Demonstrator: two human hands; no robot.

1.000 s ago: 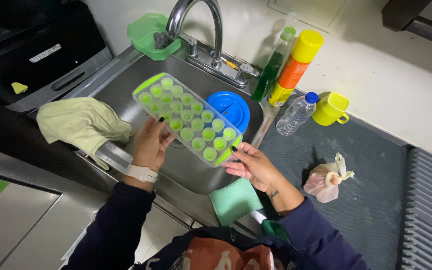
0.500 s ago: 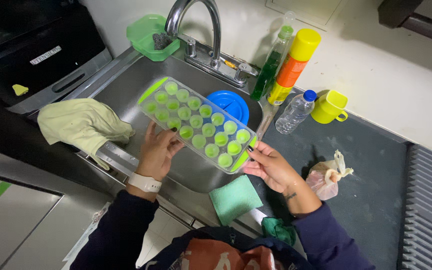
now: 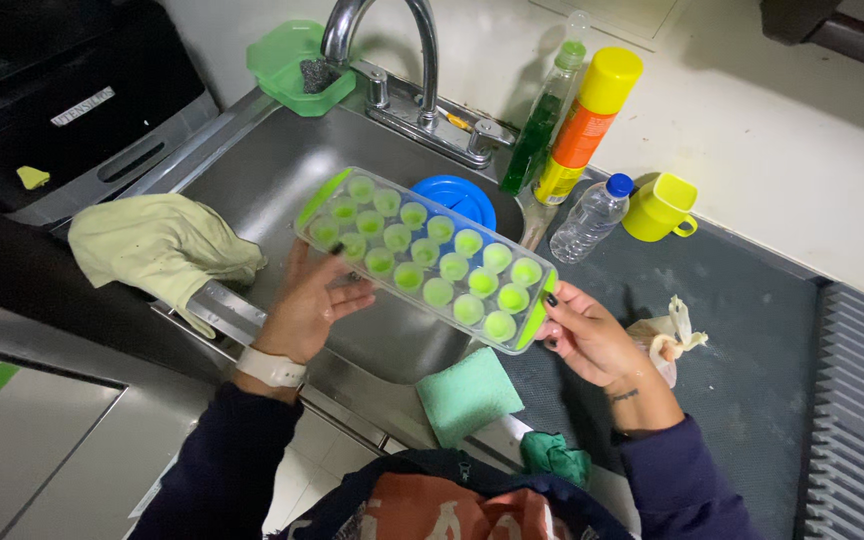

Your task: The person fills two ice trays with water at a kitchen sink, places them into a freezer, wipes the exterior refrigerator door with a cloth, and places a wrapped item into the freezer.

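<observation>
While held above sink (image 3: 252,170), ice tray (image 3: 427,257) spans left hand (image 3: 302,305), right hand (image 3: 582,335).

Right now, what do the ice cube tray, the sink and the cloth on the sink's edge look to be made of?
Ice cube tray: clear glossy plastic, likely rigid, with bright green cups and end tabs that may be softer rubbery inserts. Sink: brushed metal, probably stainless steel, grey with a dull sheen. Cloth: pale yellow-green fabric, matte and crumpled into soft folds.
</observation>
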